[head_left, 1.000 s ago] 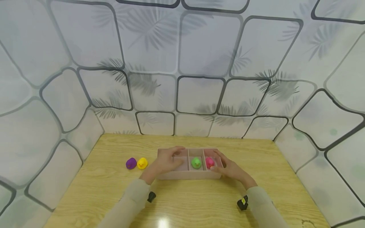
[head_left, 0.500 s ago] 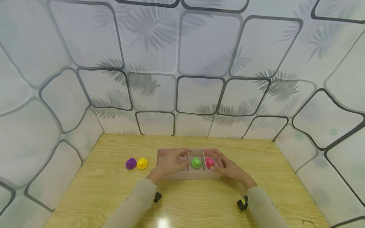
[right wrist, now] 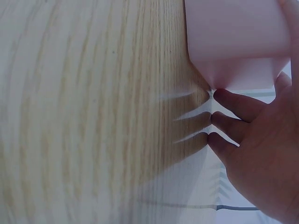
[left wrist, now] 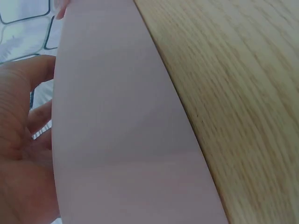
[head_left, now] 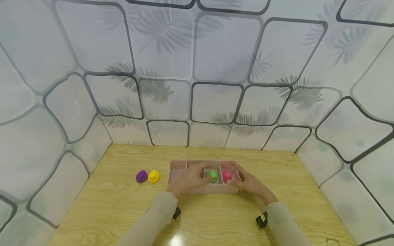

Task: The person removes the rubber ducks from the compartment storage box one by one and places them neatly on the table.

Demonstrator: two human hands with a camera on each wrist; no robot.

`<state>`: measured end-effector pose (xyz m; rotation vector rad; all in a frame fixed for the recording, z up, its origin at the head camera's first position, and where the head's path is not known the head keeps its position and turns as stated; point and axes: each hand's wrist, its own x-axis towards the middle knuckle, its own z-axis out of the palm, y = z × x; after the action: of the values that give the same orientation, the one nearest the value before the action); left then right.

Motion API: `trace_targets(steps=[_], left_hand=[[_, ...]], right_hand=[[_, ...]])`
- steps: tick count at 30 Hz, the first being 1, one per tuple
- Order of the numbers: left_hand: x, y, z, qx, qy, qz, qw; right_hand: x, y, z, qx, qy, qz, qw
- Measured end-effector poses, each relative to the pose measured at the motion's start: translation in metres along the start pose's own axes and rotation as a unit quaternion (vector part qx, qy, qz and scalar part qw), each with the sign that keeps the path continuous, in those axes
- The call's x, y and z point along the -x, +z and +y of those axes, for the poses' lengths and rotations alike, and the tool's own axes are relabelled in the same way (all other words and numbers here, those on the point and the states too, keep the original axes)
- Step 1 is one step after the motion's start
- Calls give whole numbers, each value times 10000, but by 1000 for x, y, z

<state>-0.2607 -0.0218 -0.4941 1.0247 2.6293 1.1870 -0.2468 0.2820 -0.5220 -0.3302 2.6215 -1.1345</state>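
A pale pink divided box [head_left: 203, 189] sits on the table, a green rubber duck [head_left: 213, 176] and a pink rubber duck [head_left: 226, 175] in neighbouring compartments at its right. Over the box my left hand [head_left: 192, 176] reaches across the front wall, fingertips at the green duck's left side, thumb and fingers apart. My right hand [head_left: 247, 181] holds the box's right end, its thumb at the front rim beside the pink duck. In the right wrist view, several of its fingertips [right wrist: 219, 142] rest on the table by the box's end wall.
Left of the box, a yellow rubber duck [head_left: 153, 176] and a purple rounded toy [head_left: 141, 176] lie side by side on the wooden table [head_left: 209, 218]. Patterned wall panels [head_left: 215, 102] enclose the table at the back and both sides.
My left hand has moved right across the box, from the left compartments to the green duck. The right hand and the ducks have stayed in place.
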Motion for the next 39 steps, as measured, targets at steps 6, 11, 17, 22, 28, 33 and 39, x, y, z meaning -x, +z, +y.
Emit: trace_targets(steps=[6,11,17,22,28,33,39], left_hand=[[-6,6,4,-85,-72,67,9999],[-10,9,4,-173,-257,44,9995],[-16,12,3,-191,-386,-72,9990],[-20,13,3,-312,-413,-173,9985],[-25,14,1,-504,-533,-344,9967],[-28,16,3,-687,-751,-432,9939],[-30,16,8,-765,-904,-404,9921]], right_hand=[[0,0,0,35,17,-3,10000],[0,0,0,53,23,13,10000],[1,1,0,-210,-9,-64,9998],[2,2,0,-328,-50,-59,9994],[2,3,0,-331,12,-31,9994],[1,3,0,-169,138,92,9997],[1,3,0,-143,183,114,9997]])
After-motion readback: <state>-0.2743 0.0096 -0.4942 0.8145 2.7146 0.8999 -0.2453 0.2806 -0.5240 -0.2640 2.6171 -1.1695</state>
